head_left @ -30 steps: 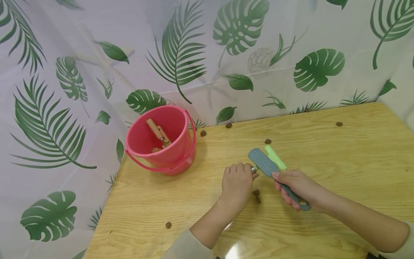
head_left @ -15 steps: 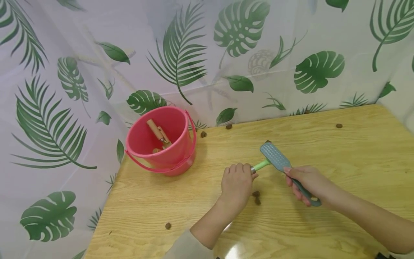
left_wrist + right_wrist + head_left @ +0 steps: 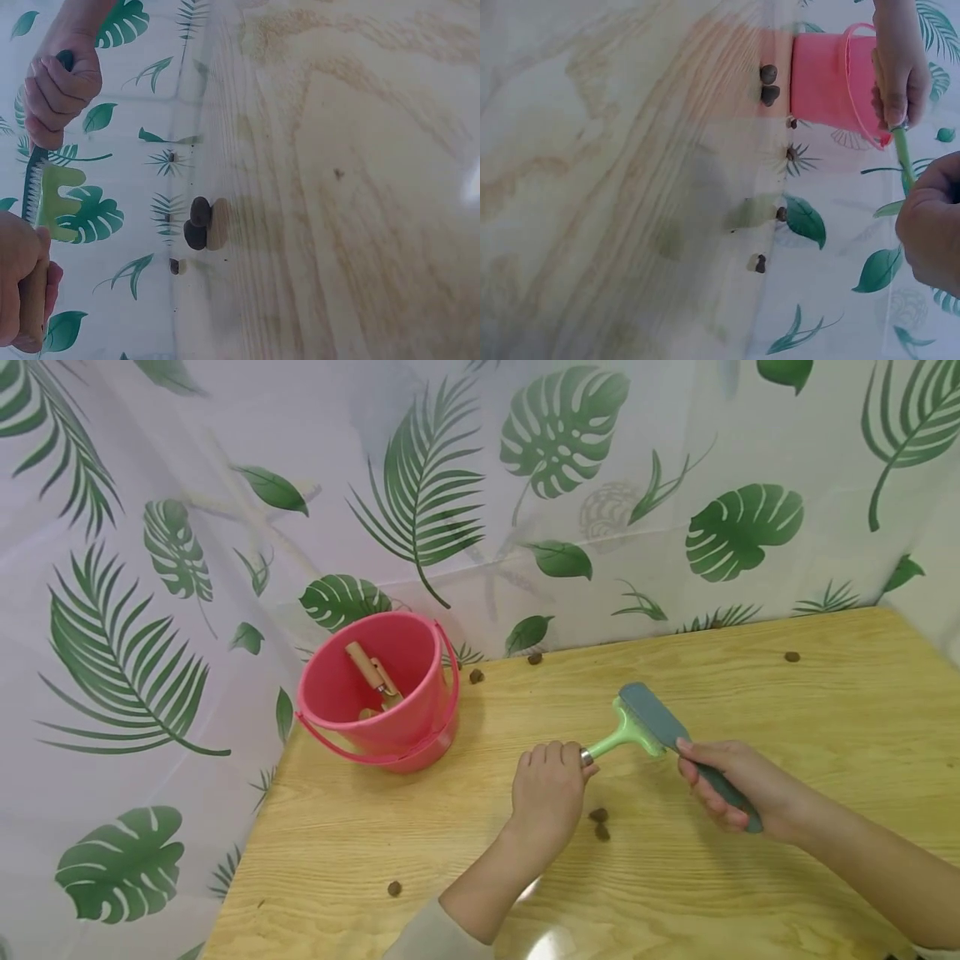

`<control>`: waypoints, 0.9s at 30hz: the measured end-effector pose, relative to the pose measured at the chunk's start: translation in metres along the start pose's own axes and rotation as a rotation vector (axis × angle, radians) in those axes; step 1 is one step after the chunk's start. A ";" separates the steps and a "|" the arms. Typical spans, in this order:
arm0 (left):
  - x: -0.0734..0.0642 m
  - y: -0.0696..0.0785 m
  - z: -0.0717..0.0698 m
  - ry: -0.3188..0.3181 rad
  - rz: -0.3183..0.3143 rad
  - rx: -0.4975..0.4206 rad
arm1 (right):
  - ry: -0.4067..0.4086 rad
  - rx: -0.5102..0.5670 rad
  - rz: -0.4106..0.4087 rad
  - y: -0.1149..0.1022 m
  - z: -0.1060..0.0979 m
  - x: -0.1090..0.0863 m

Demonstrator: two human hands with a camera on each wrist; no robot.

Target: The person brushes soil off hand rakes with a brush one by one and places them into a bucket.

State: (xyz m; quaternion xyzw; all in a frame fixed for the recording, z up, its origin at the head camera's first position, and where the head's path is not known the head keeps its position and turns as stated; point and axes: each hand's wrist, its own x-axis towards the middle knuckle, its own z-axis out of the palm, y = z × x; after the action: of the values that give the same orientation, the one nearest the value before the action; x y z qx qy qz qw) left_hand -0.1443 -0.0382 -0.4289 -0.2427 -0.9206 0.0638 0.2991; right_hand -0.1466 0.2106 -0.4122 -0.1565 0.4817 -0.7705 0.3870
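Note:
My left hand [image 3: 550, 789] grips the wooden handle [image 3: 31, 307] of a small hand rake with a light green head [image 3: 628, 731]. In my right hand [image 3: 738, 785] is a grey-blue brush [image 3: 654, 717], held by its handle. Its flat back faces up in the head view, and the left wrist view shows pale bristles [image 3: 31, 196] against the green tines [image 3: 60, 202]. Both tools are held above the table. The brush covers part of the rake's head in the head view. In the right wrist view the green shaft [image 3: 902, 154] shows between the two hands.
A pink bucket [image 3: 420, 727] stands at the table's back left with wooden-handled tools [image 3: 365, 666] inside. Small brown lumps [image 3: 600, 823] lie scattered on the wooden table [image 3: 330, 843], some between my forearms. A leaf-printed cloth [image 3: 465, 460] hangs behind.
My right hand and the brush have moved to the right. The rake's head has turned, and more of its green tines shows beside the brush. My left hand has stayed nearly in place.

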 end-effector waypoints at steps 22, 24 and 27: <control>-0.001 -0.005 0.001 0.054 -0.004 -0.050 | -0.565 0.841 -0.090 0.034 -0.010 0.024; -0.001 -0.006 0.001 0.063 0.002 -0.052 | -0.557 0.833 -0.085 0.034 -0.011 0.024; -0.001 -0.009 0.001 0.092 0.002 -0.069 | -0.530 0.808 -0.075 0.033 -0.014 0.024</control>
State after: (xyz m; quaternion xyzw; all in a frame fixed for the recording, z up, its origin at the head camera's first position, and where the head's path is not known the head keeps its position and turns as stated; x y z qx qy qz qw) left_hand -0.1480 -0.0463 -0.4283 -0.2564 -0.9073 0.0212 0.3325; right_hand -0.1557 0.1937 -0.4508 -0.2019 0.0225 -0.8429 0.4982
